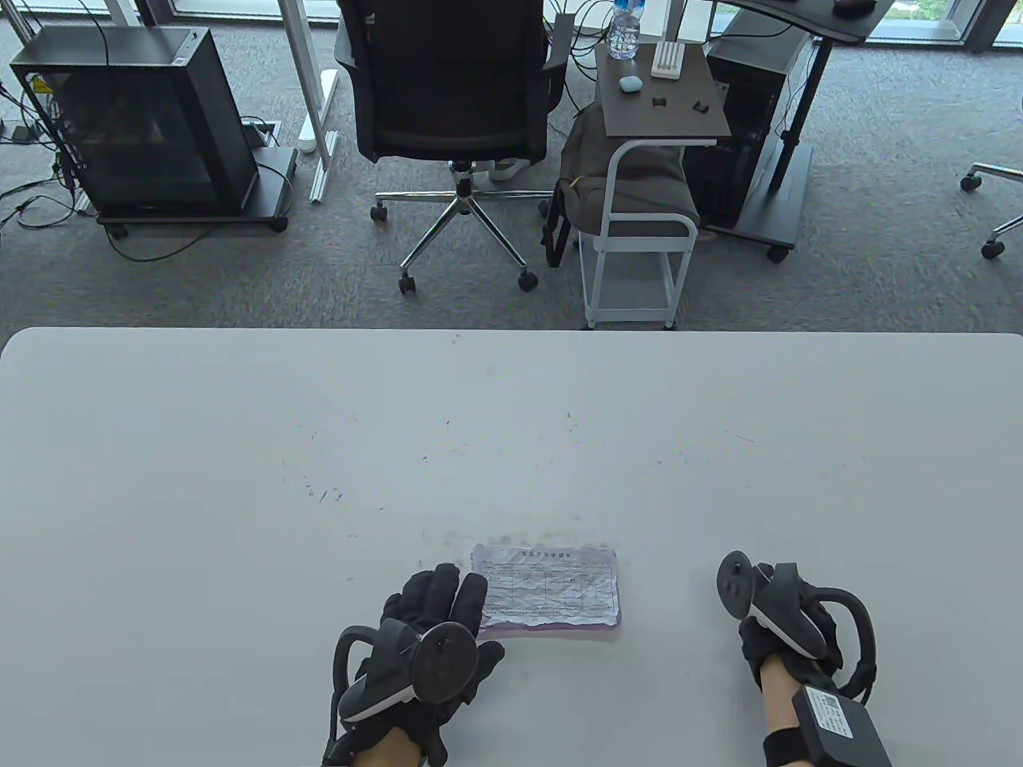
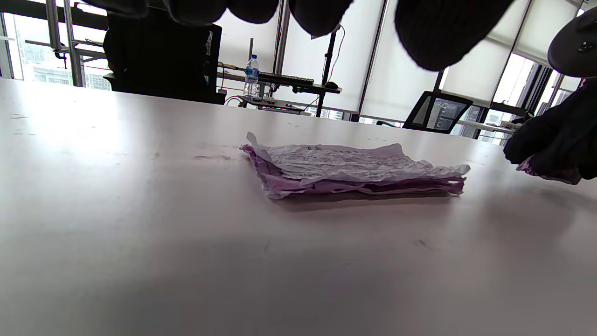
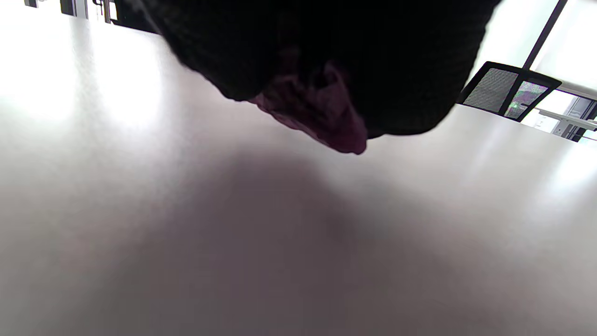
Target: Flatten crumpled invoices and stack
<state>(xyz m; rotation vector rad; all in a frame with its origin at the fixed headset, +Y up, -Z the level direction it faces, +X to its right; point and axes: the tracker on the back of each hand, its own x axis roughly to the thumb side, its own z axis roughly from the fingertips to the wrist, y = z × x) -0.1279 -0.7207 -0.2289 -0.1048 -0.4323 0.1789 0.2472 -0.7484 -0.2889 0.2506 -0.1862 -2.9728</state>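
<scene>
The right hand (image 1: 779,619) has its fingers curled closed round a crumpled purple invoice (image 3: 322,109); only a creased tuft of it protrudes below the glove in the right wrist view. This hand sits at about 3 o'clock from the stack, well apart from it, just above the table (image 1: 240,447).

The left hand (image 1: 431,619) is relaxed, fingers (image 1: 467,591) extended and holding nothing. The fingertips lie at the stack's 9 o'clock edge; whether they touch the paper cannot be told.

The stack of invoices (image 1: 550,590) lies near the table's 6 o'clock edge, between the hands. The top sheet is white and printed, with purple sheets beneath. The left wrist view shows wrinkled surfaces and lifted corners.

Handling, as judged: the paper is light, thin, limp and tear-prone along its creases. Open the wad by pinching opposite edges, not the centre. Pin one edge with flat fingers, then stroke outward with the other palm. Hold the stack at 9 o'clock while adding sheets, since light paper is likely to slide on the smooth tabletop.
</scene>
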